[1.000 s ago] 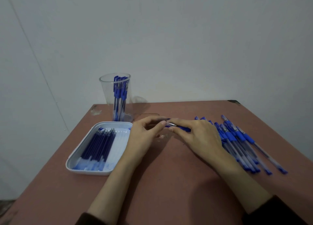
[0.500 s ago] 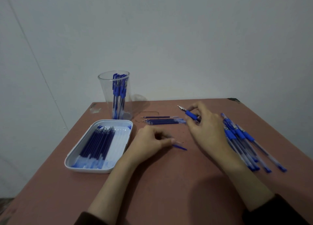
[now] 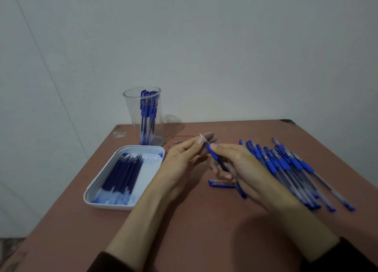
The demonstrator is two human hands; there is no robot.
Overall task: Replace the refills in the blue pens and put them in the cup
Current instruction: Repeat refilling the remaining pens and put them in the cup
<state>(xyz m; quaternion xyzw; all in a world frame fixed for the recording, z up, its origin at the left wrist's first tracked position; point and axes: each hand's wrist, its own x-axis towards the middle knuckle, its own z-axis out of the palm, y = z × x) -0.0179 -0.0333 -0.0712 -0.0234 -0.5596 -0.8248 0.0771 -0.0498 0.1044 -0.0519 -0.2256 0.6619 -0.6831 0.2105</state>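
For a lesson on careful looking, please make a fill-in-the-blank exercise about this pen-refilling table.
Blue pens stand in the clear ____.
The refills lie in the white ____.
A loose blue cap lies on the ____.
The left hand and right hand together hold one ____.
Missing: cup; tray; table; pen

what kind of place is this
Probably a bare room used as a work spot: a plain reddish table by a blank wall, with loose pens, a refill tray and a cup.
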